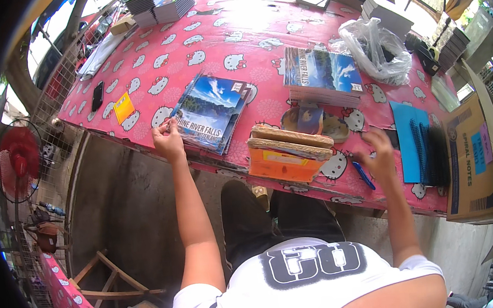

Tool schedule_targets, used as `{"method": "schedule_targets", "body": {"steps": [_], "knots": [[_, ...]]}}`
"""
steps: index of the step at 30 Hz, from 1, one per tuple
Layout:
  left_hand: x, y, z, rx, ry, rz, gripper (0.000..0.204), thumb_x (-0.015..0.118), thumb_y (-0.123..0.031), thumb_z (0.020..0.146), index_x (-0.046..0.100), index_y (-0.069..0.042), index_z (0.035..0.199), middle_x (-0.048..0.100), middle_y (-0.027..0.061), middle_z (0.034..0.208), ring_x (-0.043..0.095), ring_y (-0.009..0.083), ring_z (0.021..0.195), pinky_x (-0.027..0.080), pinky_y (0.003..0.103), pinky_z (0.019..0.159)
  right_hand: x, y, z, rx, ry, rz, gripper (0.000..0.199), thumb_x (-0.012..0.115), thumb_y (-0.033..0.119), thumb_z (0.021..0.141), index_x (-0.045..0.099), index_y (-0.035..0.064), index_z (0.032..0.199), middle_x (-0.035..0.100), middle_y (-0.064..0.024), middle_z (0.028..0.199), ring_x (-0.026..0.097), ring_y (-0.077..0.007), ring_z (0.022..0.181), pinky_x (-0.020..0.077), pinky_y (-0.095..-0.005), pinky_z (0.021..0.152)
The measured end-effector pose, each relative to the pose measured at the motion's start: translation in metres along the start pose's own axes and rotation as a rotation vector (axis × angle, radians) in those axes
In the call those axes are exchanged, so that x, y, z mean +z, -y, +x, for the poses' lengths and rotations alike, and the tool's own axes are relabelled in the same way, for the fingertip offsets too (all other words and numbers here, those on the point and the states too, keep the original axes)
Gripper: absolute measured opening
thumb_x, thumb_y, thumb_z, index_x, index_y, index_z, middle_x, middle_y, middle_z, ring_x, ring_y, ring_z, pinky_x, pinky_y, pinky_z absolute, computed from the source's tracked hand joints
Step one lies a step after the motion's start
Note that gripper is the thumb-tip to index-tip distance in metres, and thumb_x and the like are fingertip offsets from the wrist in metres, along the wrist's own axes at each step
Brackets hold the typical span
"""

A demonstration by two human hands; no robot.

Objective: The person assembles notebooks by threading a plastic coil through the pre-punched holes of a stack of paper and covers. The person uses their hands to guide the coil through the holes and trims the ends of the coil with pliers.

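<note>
Working well here asks first, I judge, for care at the near edge of the surface point(265, 102): the blue pen-like tool point(364, 176) and the orange block with rough cardboard layers point(289, 156) are close to it, so the right hand point(379, 151) should pass around them, not push against them. Then, for the glossy booklets point(208, 110), light fingers seem best: take the corner gently, keep the cover flat so it does not crease, and make the edges even, because the pile is a little fanned.

The left hand point(169, 140) touches these booklets at their near left corner; the pile extends from its fingers to the right and farther away. The fingers are bent at the edge, but I cannot tell if they pinch it firmly. The right hand is blurred, near the tool and well apart from the pile; I cannot tell whether it holds something.

Farther, to the right of the pile, lies a second stack of similar booklets point(325, 77), and beyond it a clear plastic bag point(375, 54).
</note>
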State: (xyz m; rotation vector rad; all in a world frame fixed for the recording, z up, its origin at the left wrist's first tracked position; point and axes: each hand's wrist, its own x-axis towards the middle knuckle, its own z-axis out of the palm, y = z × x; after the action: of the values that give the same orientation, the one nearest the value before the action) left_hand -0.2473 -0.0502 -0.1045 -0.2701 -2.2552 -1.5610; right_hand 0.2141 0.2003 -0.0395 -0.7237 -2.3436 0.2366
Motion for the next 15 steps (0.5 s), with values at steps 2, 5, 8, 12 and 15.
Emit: {"method": "schedule_targets", "body": {"steps": [2, 5, 8, 12, 15], "knots": [[-0.003, -0.020, -0.007, -0.001, -0.019, 0.136, 0.040, 0.076, -0.034, 0.078, 0.056, -0.006, 0.099, 0.064, 0.0053, 0.104, 0.061, 0.0271, 0.101, 0.041, 0.041, 0.094, 0.006, -0.027, 0.057, 0.054, -0.148, 0.058, 0.040, 0.077, 0.027, 0.074, 0.065, -0.0002, 0.101, 0.063, -0.0192, 0.105, 0.058, -0.0346, 0.102, 0.0444, -0.0410, 0.090], [-0.010, -0.099, -0.034, 0.028, -0.102, 0.227, 0.045, 0.074, -0.040, 0.079, 0.056, -0.009, 0.107, 0.057, 0.0028, 0.120, 0.051, 0.0270, 0.117, 0.034, 0.042, 0.103, 0.018, -0.049, 0.140, 0.558, -0.193, 0.428, 0.046, 0.075, 0.033, 0.077, 0.065, -0.0015, 0.107, 0.063, -0.0223, 0.107, 0.060, -0.0344, 0.101, 0.0459, -0.0400, 0.088], [-0.008, -0.131, -0.048, 0.088, 0.216, -0.180, 0.057, 0.075, -0.033, 0.079, 0.048, -0.010, 0.124, 0.049, 0.0083, 0.129, 0.044, 0.0286, 0.124, 0.033, 0.042, 0.104, 0.062, -0.117, 0.162, 0.630, 0.029, 0.170, 0.050, 0.074, 0.037, 0.079, 0.064, -0.0042, 0.104, 0.065, -0.0207, 0.101, 0.063, -0.0246, 0.092, 0.0482, -0.0369, 0.081], [-0.014, -0.162, -0.066, 0.129, 0.458, -0.359, 0.065, 0.075, -0.026, 0.080, 0.041, -0.007, 0.132, 0.047, 0.0130, 0.129, 0.043, 0.0301, 0.124, 0.034, 0.041, 0.104, 0.025, -0.094, 0.165, 0.465, 0.109, -0.301, 0.048, 0.073, 0.035, 0.080, 0.059, -0.0024, 0.107, 0.066, -0.0200, 0.088, 0.065, -0.0272, 0.081, 0.0477, -0.0374, 0.073], [-0.009, -0.189, -0.084, 0.191, 0.483, -0.550, 0.063, 0.074, -0.021, 0.081, 0.041, -0.003, 0.132, 0.047, 0.0137, 0.130, 0.043, 0.0305, 0.125, 0.035, 0.040, 0.103, -0.007, -0.075, 0.142, 0.388, -0.147, -0.155, 0.049, 0.070, 0.027, 0.083, 0.050, -0.0022, 0.117, 0.064, -0.0228, 0.091, 0.064, -0.0340, 0.088, 0.0475, -0.0409, 0.078]]}}
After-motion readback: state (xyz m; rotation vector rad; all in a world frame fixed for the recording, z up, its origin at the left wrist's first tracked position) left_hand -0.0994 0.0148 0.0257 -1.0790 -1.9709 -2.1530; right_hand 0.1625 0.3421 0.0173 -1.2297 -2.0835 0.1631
